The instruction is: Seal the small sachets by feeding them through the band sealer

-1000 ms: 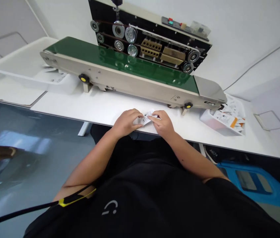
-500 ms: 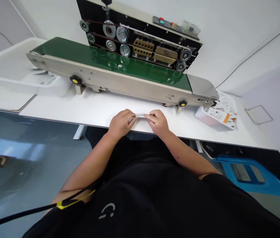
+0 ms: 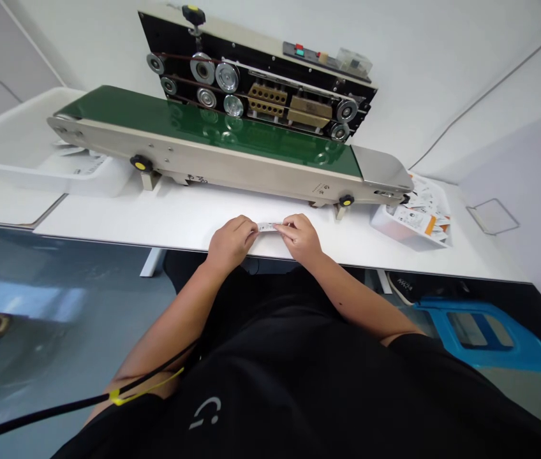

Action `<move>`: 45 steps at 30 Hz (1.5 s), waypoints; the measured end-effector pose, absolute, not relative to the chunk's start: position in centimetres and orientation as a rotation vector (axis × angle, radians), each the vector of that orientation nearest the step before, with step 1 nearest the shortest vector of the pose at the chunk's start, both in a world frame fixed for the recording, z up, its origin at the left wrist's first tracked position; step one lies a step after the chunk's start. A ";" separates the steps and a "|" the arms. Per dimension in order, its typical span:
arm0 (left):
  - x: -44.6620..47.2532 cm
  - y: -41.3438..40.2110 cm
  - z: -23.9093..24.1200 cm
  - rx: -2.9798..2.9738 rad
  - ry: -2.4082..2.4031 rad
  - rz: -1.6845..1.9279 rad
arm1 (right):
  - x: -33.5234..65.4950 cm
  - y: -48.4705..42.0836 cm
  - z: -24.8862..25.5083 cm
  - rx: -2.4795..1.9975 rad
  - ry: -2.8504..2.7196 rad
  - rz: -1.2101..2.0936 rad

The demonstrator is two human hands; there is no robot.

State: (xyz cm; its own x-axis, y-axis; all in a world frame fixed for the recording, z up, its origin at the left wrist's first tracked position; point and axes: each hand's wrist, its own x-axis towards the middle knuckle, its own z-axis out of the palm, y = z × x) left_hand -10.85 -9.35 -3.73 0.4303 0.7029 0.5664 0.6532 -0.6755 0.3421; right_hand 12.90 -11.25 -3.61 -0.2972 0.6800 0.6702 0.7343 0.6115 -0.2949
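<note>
Left hand: [image 3: 231, 243] curled, thumb and fingers pinching one end of the strip.
Right hand: [image 3: 302, 239] pinching the other end, fingers pressed together.
Printed paper strip: [image 3: 267, 227] held taut between the hands, just above the surface [image 3: 155, 217], in front of the band sealer [image 3: 213, 124].
Right of sealer: white box [image 3: 407, 224] holding printed packets [image 3: 426, 207].
Left of sealer: white tray [image 3: 16, 127] holding printed sheets [image 3: 89, 163].

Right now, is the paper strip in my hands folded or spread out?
Spread, it seems: the strip runs straight between the left hand and right hand, held at both ends; no fold shows, though it looks small.
</note>
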 end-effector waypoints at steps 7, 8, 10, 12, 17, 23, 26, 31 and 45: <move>-10.9 -8.3 -3.1 2.628 1.029 0.913 | 12.9 -11.2 -3.6 -1.076 -2.021 -0.099; -10.9 -8.2 -3.2 2.621 1.010 0.923 | 12.9 -11.3 -3.6 -1.073 -2.023 -0.101; -11.0 -8.1 -3.3 2.606 0.969 0.936 | 13.0 -11.4 -3.5 -1.070 -2.032 -0.093; -11.0 -8.0 -3.4 2.595 0.936 0.938 | 13.1 -11.6 -3.5 -1.056 -2.038 -0.078; -11.0 -8.0 -3.4 2.572 0.891 0.929 | 13.2 -11.8 -3.5 -1.013 -2.033 -0.095; -11.1 -7.8 -3.4 2.544 0.883 0.915 | 13.1 -11.8 -3.5 -0.914 -2.014 -0.101; -11.2 -7.8 -3.3 2.539 0.890 0.905 | 13.1 -11.8 -3.4 -0.946 -2.024 -0.086; -11.1 -8.1 -3.2 2.551 0.973 0.913 | 13.1 -11.8 -3.4 -0.941 -1.988 -0.082; -10.8 -9.3 -4.2 2.578 1.163 1.243 | 12.8 -11.8 -3.0 -0.968 -1.910 -0.079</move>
State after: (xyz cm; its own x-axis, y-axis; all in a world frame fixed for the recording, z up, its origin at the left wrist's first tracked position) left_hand -10.79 -9.26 -4.17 0.3932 0.6486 0.6516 0.6069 -0.7155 0.3460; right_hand 12.81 -11.84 -2.97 -0.2266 0.5899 0.7750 0.6517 0.6832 -0.3295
